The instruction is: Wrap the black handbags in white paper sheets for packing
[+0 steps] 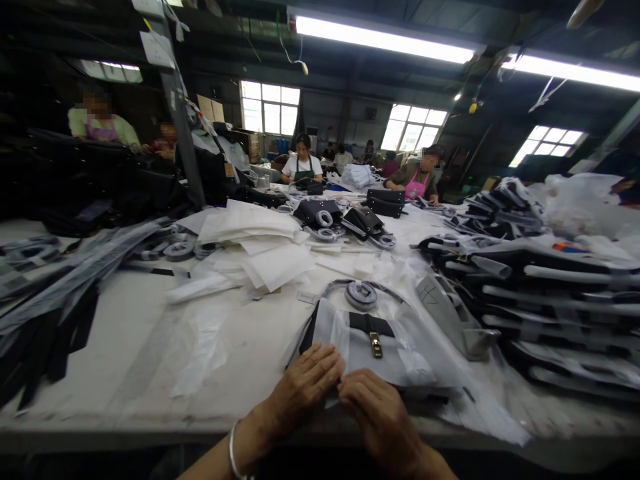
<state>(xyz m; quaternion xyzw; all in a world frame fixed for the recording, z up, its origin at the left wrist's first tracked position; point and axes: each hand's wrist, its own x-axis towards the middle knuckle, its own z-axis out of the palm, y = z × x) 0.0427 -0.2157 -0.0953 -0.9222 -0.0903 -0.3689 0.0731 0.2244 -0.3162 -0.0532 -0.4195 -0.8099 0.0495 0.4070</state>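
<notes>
A black handbag (361, 353) lies at the table's front edge, its front covered with pale translucent wrapping. A gold clasp (375, 345) shows on its dark strap, and a coiled, wrapped strap (361, 295) rests behind it inside the handle's arc. My left hand (307, 380) lies with outstretched fingers on the bag's lower left corner. Beside it, my right hand (377, 410) has its fingers bent and pressed together at the bag's front lower edge; what they pinch is hidden. The two hands nearly touch.
White foam sheets (255, 233) are piled behind on the left. Wrapped black straps (65, 307) spread over the left side. A tall stack of wrapped black bags (560, 313) stands at right, near a grey piece (450, 313). Several people sit at tables farther back.
</notes>
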